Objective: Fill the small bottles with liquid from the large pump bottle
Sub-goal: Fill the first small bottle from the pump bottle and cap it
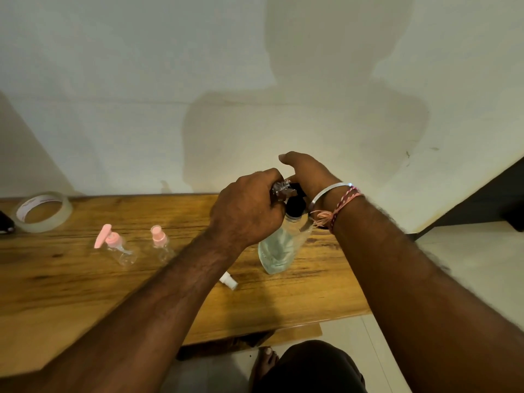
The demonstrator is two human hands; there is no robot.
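A large clear pump bottle with a black pump head stands on the wooden table. My left hand grips a small clear bottle held at the pump's spout. My right hand rests on top of the black pump head, with its fingers hidden behind. Two small clear bottles stand to the left: one with a pink pump top, one with a pink spray cap. A white cap lies on the table under my left forearm.
A roll of clear tape lies at the table's far left, next to a dark object at the frame edge. A white wall rises right behind the table. The table's front edge runs above my knee and foot on the pale floor.
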